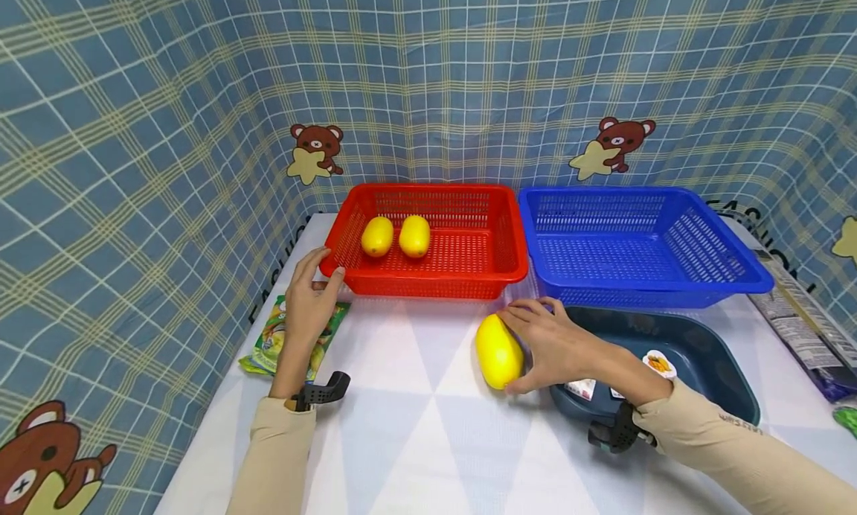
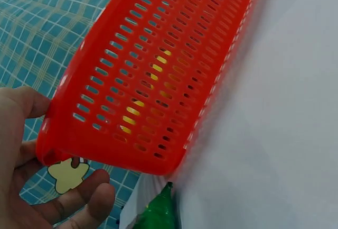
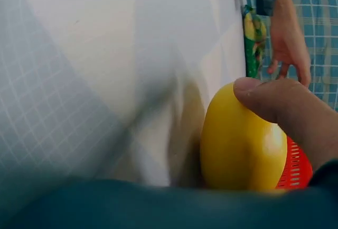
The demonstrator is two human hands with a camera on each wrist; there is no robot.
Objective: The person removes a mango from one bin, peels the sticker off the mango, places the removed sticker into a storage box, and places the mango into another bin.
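Observation:
My right hand (image 1: 556, 344) grips a smooth yellow oval fruit (image 1: 498, 351) over the white table, thumb at its near end and fingers at its far end. The right wrist view has the thumb lying on this fruit (image 3: 237, 144). At the front left corner of the red basket (image 1: 462, 254), my left hand (image 1: 311, 299) holds the rim. The left wrist view gives the thumb on the rim of the basket (image 2: 142, 75) and other fingers below it. Two similar yellow fruits (image 1: 414, 237) lie inside, in the basket's left half.
A blue basket (image 1: 596, 258) stands right of the red one. Before it, partly under my right arm, is a dark blue tray (image 1: 716, 366) with small packets (image 1: 659, 364). A green packet (image 1: 271, 344) lies by my left wrist. Long packaging (image 1: 797, 314) lies at the right edge.

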